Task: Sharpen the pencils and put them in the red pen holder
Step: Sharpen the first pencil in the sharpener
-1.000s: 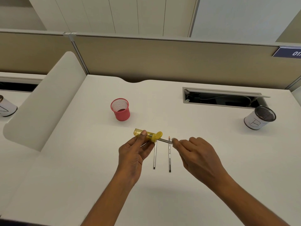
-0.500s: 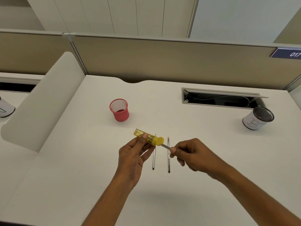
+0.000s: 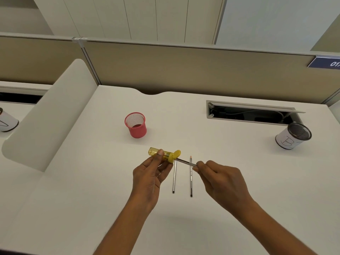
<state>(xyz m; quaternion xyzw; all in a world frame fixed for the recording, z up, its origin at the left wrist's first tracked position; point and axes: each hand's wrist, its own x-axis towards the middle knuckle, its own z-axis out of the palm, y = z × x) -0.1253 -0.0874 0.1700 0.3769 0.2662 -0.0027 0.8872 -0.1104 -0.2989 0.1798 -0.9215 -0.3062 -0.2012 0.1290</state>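
Observation:
My left hand [image 3: 149, 175] holds a yellow see-through sharpener [image 3: 163, 154] above the white desk, its round yellow cap hanging open at the right end. My right hand [image 3: 220, 179] pinches a grey pencil [image 3: 185, 162] whose tip is pushed into the sharpener's right end. Two more grey pencils lie side by side on the desk below: the left pencil [image 3: 174, 178] and the right pencil [image 3: 191, 176], which shows an orange sharpened tip pointing away from me. The red mesh pen holder [image 3: 136, 125] stands upright and empty behind the sharpener, to the left.
A black mesh cup wrapped in white paper marked "B" [image 3: 292, 138] stands at the right. An open cable tray [image 3: 252, 115] is sunk into the desk behind it. A white curved divider [image 3: 49, 115] bounds the desk's left side, and a beige partition runs along the back.
My right hand has turned at the wrist around the pencil, fingers curling under and back. The sharpener and the two lying pencils stay where they were.

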